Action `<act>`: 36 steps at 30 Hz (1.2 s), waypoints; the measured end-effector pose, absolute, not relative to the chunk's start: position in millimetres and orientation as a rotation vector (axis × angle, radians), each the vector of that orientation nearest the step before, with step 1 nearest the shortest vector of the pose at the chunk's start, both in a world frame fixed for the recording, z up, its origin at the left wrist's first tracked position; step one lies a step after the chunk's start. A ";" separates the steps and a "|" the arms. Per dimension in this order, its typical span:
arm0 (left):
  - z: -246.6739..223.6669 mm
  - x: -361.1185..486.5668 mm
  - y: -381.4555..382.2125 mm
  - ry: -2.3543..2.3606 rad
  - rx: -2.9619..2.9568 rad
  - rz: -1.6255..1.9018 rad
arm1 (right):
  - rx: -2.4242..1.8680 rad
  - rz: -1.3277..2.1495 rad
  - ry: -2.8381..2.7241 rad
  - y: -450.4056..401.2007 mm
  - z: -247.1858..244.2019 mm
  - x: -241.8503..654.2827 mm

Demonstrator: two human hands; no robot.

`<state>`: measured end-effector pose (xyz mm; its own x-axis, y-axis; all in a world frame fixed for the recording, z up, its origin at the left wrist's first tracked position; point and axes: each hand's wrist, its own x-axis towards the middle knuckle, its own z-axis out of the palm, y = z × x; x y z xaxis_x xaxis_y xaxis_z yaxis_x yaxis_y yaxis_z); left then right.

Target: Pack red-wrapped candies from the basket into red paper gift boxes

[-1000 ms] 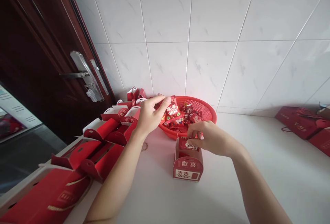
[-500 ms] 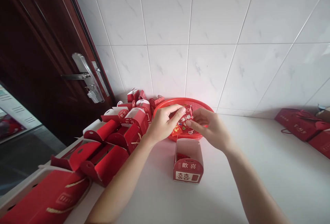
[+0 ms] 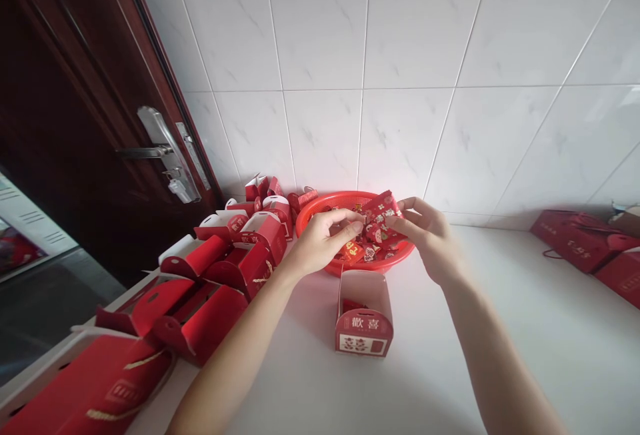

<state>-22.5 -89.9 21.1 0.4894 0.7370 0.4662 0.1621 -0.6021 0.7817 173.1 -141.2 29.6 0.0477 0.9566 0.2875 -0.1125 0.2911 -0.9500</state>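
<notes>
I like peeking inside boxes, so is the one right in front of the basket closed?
No, the box stands open at the top, with something red showing inside.

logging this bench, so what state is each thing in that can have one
small box: upright, top open, something red inside
basket: holding small packets
packet: gripped in the right hand, above the basket
right hand: fingers closed on the packet
left hand: fingers bent over the basket, grip unclear
boxes at left: mostly open-topped
door: looks open
keys: hanging below the handle
</notes>
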 end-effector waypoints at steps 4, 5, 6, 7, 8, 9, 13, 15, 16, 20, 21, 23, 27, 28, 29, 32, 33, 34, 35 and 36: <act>19.5 -22.6 -89.9 0.812 1.977 1.032 | -0.858 1.212 -1.266 -139.9 30.0 179.9; 19.2 -22.3 -90.0 0.825 1.962 1.037 | -0.846 1.266 -1.278 -139.7 30.0 180.8; 18.8 -21.9 -90.1 0.834 1.954 1.054 | -0.835 1.312 -1.285 -139.5 29.9 181.3; 18.4 -21.4 -90.1 0.835 1.952 1.082 | -0.824 1.347 -1.288 -139.3 29.7 181.4; 18.0 -20.9 -90.0 0.830 1.959 1.116 | -0.814 1.373 -1.286 -139.1 29.5 181.2; 17.7 -20.4 -89.8 0.821 1.974 1.149 | -0.807 1.393 -1.283 -139.0 29.3 180.7; 16.9 -19.3 -89.1 0.777 2.041 1.203 | -0.792 1.441 -1.247 -138.6 29.0 177.3; 17.3 -19.1 -89.4 0.768 2.049 1.198 | -0.782 1.449 -1.223 -138.5 29.0 176.1; 17.7 -19.1 -89.8 0.764 2.050 1.196 | -0.777 1.451 -1.216 -138.5 29.0 176.0; 20.4 -20.2 -91.9 0.773 2.013 1.187 | -0.778 1.433 -1.212 -138.5 28.8 178.6; 21.1 -20.9 -92.4 0.786 1.989 1.183 | -0.774 1.426 -1.210 -138.5 29.0 180.0; 22.1 -22.5 -93.0 0.788 1.908 1.161 | -0.757 1.401 -1.185 -138.6 29.9 183.0; 22.7 -24.2 -93.3 0.701 1.726 1.089 | -0.739 1.329 -1.107 -138.4 32.8 188.2; 22.8 -24.1 -93.4 0.685 1.712 1.091 | -0.744 1.318 -1.087 -138.2 33.3 189.0; 22.9 -23.9 -93.5 0.673 1.714 1.105 | -0.748 1.316 -1.069 -138.0 33.7 189.6; 23.8 -23.0 -94.4 0.645 1.732 1.170 | -0.744 1.332 -1.020 -137.8 34.0 190.4; 24.3 -22.9 -94.9 0.641 1.731 1.187 | -0.740 1.340 -1.008 -137.9 34.1 190.5; 24.8 -22.9 -95.3 0.639 1.730 1.198 | -0.737 1.348 -0.999 -138.0 34.3 190.6; 25.2 -23.1 -95.8 0.638 1.728 1.203 | -0.736 1.356 -0.994 -138.2 34.6 190.6; 25.6 -23.4 -96.1 0.635 1.726 1.206 | -0.738 1.364 -0.995 -138.4 35.0 190.8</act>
<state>-23.4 -96.1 25.6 0.3898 0.8036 0.4498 -0.0838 -0.4555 0.8863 190.8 -138.4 35.0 -0.0652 0.9874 0.1441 -0.4387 0.1014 -0.8929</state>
